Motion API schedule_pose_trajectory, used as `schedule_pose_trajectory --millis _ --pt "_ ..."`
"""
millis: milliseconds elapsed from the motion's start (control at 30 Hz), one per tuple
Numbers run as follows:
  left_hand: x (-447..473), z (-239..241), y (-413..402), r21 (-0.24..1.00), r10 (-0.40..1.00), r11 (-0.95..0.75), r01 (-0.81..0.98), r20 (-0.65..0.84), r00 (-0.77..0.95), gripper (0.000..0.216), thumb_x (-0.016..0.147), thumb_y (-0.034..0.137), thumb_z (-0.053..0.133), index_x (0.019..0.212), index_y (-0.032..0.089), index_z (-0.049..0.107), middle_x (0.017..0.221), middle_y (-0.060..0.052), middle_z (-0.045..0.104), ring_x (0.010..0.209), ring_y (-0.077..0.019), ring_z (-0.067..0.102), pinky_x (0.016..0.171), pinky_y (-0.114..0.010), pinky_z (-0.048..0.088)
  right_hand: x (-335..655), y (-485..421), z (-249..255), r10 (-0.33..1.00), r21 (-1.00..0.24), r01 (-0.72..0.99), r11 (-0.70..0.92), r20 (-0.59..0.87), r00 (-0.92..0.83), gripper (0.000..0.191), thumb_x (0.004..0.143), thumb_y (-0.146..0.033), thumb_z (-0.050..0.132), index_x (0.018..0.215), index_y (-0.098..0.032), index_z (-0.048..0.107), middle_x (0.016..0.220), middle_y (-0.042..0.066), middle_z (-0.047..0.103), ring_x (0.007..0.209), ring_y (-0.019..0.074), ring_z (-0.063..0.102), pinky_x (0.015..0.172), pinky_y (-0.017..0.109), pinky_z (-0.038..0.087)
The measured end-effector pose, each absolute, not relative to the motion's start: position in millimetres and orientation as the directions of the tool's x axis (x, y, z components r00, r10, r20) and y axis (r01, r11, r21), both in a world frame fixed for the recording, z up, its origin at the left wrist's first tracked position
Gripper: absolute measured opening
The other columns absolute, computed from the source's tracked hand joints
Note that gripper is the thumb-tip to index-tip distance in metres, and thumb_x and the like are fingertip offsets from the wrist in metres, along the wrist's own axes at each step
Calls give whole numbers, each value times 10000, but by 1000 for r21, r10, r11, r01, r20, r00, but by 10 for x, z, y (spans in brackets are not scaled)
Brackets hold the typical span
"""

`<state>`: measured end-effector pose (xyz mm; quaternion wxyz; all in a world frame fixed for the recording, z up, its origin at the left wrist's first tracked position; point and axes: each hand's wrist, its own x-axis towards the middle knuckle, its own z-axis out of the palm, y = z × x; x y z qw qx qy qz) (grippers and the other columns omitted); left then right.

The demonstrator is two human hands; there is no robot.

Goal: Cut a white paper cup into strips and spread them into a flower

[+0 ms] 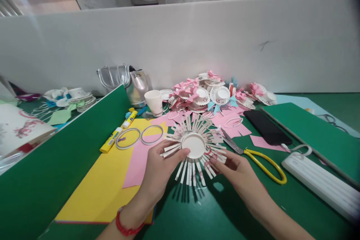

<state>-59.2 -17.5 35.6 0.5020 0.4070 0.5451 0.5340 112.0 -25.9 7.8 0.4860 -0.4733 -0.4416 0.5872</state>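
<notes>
Between my hands, just above the green table, is a paper cup (193, 146) cut into many narrow strips that fan out all around its round base. My left hand (165, 159) is closed on the strips at the left, its thumb lying by the base's rim. At the right, my right hand (232, 165) pinches several strips between thumb and fingers. The strips cast a shadow on the table below. Right of the cup lies a pair of scissors (266, 163) with yellow handles, blades partly hidden behind the strips.
Yellow paper (98, 183), two tape rings (152, 135) and glue sticks (111, 140) lie left. Behind are an uncut paper cup (154, 103) and a pile of cut-cup crafts (202, 95) with pink bows. A black phone (267, 126) and white power strip (320, 183) lie right. Green dividers (70, 150) flank the space.
</notes>
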Motion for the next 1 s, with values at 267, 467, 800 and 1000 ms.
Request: schedule_pose_trajectory --millis 267,467,800,1000 --pt "-604 374 -131 937 971 174 -303 -214 -105 295 553 238 813 786 121 673 762 -53 715 744 -211 658 716 -327 506 1295 -292 184 974 -993 116 13 -14 -228 175 809 -349 590 817 -183 644 664 25 701 603 175 649 593 279 525" --pt "-622 378 -142 921 972 160 -355 -210 -107 271 542 229 822 730 140 648 736 -20 696 748 -194 645 716 -308 496 1959 -140 7 987 -317 935 158 56 -148 328 790 -244 544 1099 -155 608 978 150 676 773 314 664 637 418 508" --pt "-616 395 -155 913 956 200 -356 -261 -131 377 501 231 837 808 131 642 739 -29 704 744 -204 656 727 -319 500 1859 -171 -304 995 72 997 32 92 -38 422 730 -137 525 1149 -124 583 760 143 609 711 336 625 614 383 466" --pt "-631 401 -177 919 967 169 -357 -224 -118 321 531 229 826 777 141 639 774 -35 708 766 -206 656 728 -314 508 1884 -103 -337 989 -48 999 14 147 -7 486 707 -171 541 1187 -94 524 848 119 539 751 285 621 664 358 500"
